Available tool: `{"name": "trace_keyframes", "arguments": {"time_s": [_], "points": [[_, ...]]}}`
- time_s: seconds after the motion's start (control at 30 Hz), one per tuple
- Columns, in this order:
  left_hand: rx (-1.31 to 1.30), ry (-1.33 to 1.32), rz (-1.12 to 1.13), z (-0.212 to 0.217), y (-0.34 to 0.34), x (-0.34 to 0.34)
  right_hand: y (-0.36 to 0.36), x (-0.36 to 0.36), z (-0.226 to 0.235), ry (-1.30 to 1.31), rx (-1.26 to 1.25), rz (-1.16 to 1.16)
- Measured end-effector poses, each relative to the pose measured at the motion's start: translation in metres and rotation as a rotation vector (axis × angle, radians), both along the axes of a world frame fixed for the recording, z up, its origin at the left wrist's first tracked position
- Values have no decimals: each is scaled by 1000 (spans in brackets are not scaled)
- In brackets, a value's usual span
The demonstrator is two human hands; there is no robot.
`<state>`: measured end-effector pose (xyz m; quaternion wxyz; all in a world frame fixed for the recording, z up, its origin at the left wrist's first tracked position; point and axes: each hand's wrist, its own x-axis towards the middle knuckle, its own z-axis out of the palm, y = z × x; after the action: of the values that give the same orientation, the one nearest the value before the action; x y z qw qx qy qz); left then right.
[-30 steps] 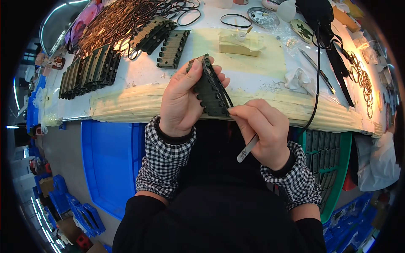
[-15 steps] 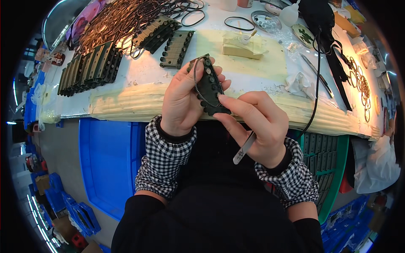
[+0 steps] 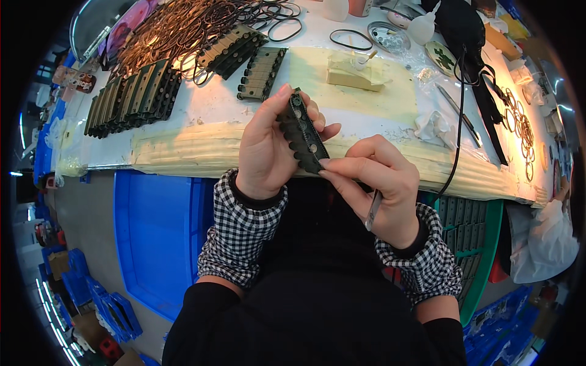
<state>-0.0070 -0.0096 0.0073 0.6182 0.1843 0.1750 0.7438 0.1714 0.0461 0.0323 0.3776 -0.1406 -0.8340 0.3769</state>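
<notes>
My left hand (image 3: 262, 149) is closed around a dark green toy tank chassis (image 3: 298, 139), a long narrow piece with scalloped wheel rows along its edges. It is tilted, with one wheeled side turned up toward me. A thin black track belt (image 3: 313, 127) runs along that side, past the round wheels. My right hand (image 3: 390, 183) pinches with thumb and index finger at the near end of the chassis, by the belt. Tucked in the same hand is a slim silver metal tool (image 3: 373, 210), its flat end sticking out below the palm; its tip is hidden.
Several similar chassis (image 3: 131, 97) stand in a row at the left, with more (image 3: 261, 73) farther in. Behind them is a heap of belts (image 3: 183, 33). A yellowish block (image 3: 354, 78), a pen-like tool (image 3: 458, 113) and a black cord (image 3: 458, 146) lie ahead. Blue (image 3: 155, 244) and green (image 3: 493, 244) bins flank my lap.
The belt hung as a loose loop across the chassis; now it lies along its side. The chassis has turned in my left hand, and my right fingers have closed at its near end.
</notes>
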Motion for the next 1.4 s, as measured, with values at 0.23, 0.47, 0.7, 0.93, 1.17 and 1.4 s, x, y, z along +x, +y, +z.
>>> {"name": "trace_keyframes", "arguments": {"time_s": [0.23, 0.47, 0.7, 0.93, 1.17, 1.4], "points": [[23, 42, -11, -2, -1, -1, 0, -1, 16, -113, -122, 68], [52, 58, -57, -3, -1, -1, 5, 1, 10, -100, -59, 94], [58, 145, -54, -4, 0, 0, 11, 2, 8, -121, -29, 110], [67, 113, -77, -4, -2, -1, 12, 5, 13, -232, 187, 148], [79, 171, -82, -6, 0, -2, 12, 6, 10, -242, 211, 157], [-42, 155, -3, -2, 0, 0, 15, 8, 6, -256, 280, 129]]}}
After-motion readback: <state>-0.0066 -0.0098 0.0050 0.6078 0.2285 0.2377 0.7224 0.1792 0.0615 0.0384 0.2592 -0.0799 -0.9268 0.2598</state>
